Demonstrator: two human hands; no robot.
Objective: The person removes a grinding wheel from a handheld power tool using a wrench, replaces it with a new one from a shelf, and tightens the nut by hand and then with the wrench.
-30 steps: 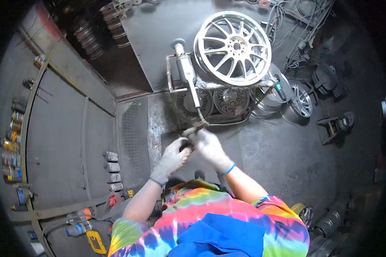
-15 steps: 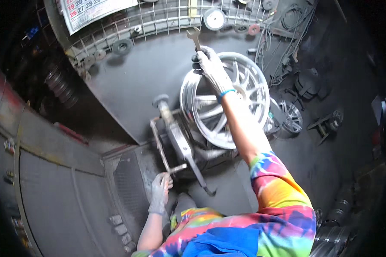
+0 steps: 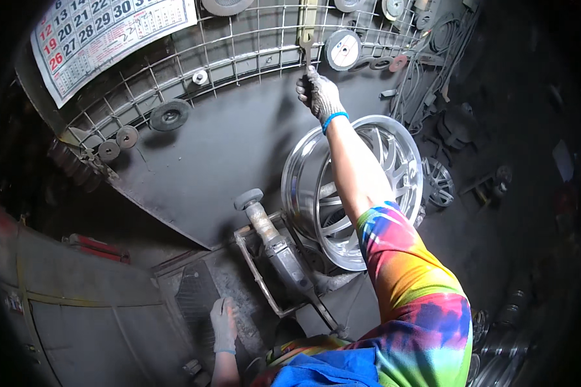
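Note:
My right hand (image 3: 317, 95), in a grey-white glove with a blue band at the wrist, is stretched far forward. Its fingers wrap around an open-end wrench (image 3: 307, 51), whose jaws point up in front of the wire grid (image 3: 252, 42). Below that arm a shiny multi-spoke wheel rim (image 3: 301, 187) stands tilted, partly covered by the forearm. To its left is a long grinding tool (image 3: 284, 258) with a round wheel at its tip, lying along a metal frame (image 3: 250, 271). My left hand (image 3: 224, 322), gloved too, hangs low beside the frame, loosely open with nothing visible in it.
Abrasive discs (image 3: 343, 50) and a black round pad (image 3: 170, 115) hang on the grid. A calendar (image 3: 110, 39) is at the upper left. Cables (image 3: 426, 84) dangle at the right, near another wheel (image 3: 438, 182). More rims (image 3: 500, 355) lie at the lower right.
My right hand has carried the wrench up to the wire grid. My left hand has dropped away from the frame's end. The view has tipped toward the grid.

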